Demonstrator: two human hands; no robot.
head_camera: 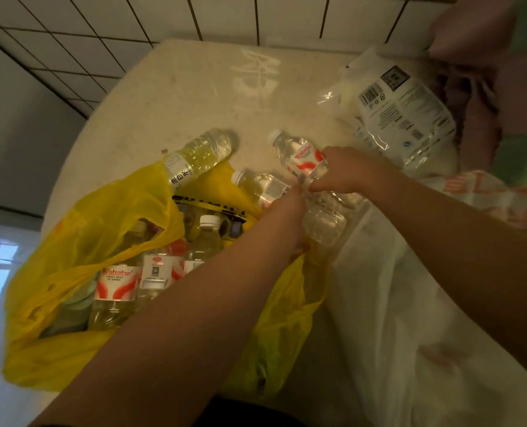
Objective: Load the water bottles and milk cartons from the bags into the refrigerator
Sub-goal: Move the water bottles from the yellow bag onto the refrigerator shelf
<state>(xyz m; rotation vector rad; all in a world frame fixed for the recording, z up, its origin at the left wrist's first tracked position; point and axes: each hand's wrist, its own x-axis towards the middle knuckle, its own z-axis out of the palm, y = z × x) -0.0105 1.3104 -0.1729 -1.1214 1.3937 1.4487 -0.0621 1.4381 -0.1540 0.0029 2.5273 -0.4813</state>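
Note:
A yellow plastic bag (80, 238) lies open on the pale table (170, 94), holding several water bottles with red and white labels (117, 285). My right hand (345, 171) is closed around a clear water bottle (305, 161) lying above the bag's right edge. My left hand (290, 217) reaches to the same bottle's lower part and the bag's rim; what its fingers grip is hidden. One bottle (200, 155) rests on the table past the bag. Another bottle (262, 186) lies at the bag's mouth.
A clear plastic wrapper with a barcode (400, 112) lies at the back right. A white bag with orange print (410, 272) covers the right side. White tiled wall (256, 16) stands behind the table. Pink and green cloth (508, 97) sits at the far right.

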